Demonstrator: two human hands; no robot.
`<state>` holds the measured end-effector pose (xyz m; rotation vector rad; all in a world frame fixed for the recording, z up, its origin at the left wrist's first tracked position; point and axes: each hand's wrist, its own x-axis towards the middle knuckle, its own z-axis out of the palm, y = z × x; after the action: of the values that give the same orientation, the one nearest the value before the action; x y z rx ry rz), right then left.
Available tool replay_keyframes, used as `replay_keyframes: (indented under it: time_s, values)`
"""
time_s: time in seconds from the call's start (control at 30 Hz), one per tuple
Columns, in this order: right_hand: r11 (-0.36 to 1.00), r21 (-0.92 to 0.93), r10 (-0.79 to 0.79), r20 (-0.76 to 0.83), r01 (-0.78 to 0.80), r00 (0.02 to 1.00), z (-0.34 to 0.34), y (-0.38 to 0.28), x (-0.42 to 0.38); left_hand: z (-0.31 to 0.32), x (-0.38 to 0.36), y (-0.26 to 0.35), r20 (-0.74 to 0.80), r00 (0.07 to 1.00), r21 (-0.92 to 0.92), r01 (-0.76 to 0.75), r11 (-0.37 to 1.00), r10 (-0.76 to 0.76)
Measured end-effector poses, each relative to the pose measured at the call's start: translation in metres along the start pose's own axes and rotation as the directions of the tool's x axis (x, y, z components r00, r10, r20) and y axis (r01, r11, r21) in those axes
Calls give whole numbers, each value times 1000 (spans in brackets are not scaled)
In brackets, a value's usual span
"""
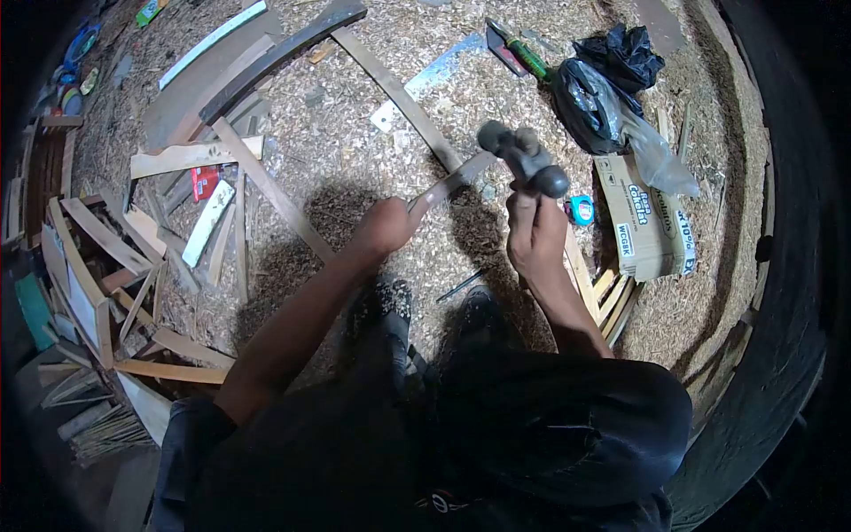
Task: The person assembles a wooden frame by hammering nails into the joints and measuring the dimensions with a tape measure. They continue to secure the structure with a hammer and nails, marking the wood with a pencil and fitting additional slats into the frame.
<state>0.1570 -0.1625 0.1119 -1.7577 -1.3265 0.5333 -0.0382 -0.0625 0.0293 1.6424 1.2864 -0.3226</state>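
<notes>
- Nearest are the person's knees in dark cloth, over a floor thick with wood shavings.
- The left hand is pressed together around the near end of a long thin wooden strip, which runs up and away toward a dark curved board.
- The right hand is fisted around the handle of a hammer, its head raised just above the strip's near end (the step in hand looks like striking or nailing there, as I judge it).
- The next move would call for the strip held steady and the head brought down squarely, clear of the left fingers.
- Right of the hands lie a blue tape measure and a cardboard box; farther off, a black plastic bag and a handsaw.
</notes>
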Motion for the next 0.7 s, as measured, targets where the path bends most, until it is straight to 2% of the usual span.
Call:
replay_keyframes:
  time_s: [0.03, 0.17, 0.2, 0.27, 0.37, 0.43, 0.5, 0.6, 0.67, 0.7]
  values:
    - [994, 94, 55, -30, -52, 998, 0, -2, -1, 2, 0, -1, 8, 1000, 13, 3, 1000, -4]
    - [999, -5, 48, -18, -48, 999, 8, 19, -18, -1, 4, 0, 6, 1000, 34, -10, 999, 10]
    - [995, -85, 60, 50, -55, 997, 7, 16, -24, 0, 4, 0, 6, 1000, 29, -9, 1000, 9]
    - [990, -76, -113, 25, 115, 993, 10, 14, -29, 0, 6, -2, -14, 999, 12, -30, 999, 31]
    - [994, -4, -111, 11, 111, 994, 11, 13, -31, 1, 6, -3, 9, 1000, 34, -23, 999, 23]
    - [998, 8, 68, 28, -69, 997, 7, 13, -27, 0, 3, -2, 5, 999, 23, -42, 999, 41]
    - [928, 226, 295, 42, -296, 955, 9, 26, -11, 0, 5, -2, -15, 998, 41, -61, 997, 62]
    - [745, 457, 505, 91, -486, 859, 17, 64, -12, 5, 9, -7, -46, 996, 25, -72, 997, 73]
    - [890, 156, 381, 257, -428, 888, 27, 78, -30, 10, 7, -10, -56, 995, -8, -83, 996, 83]
    - [937, 11, 324, 342, -349, 882, 28, 80, -33, 10, 6, -11, -64, 993, -28, -99, 995, 97]
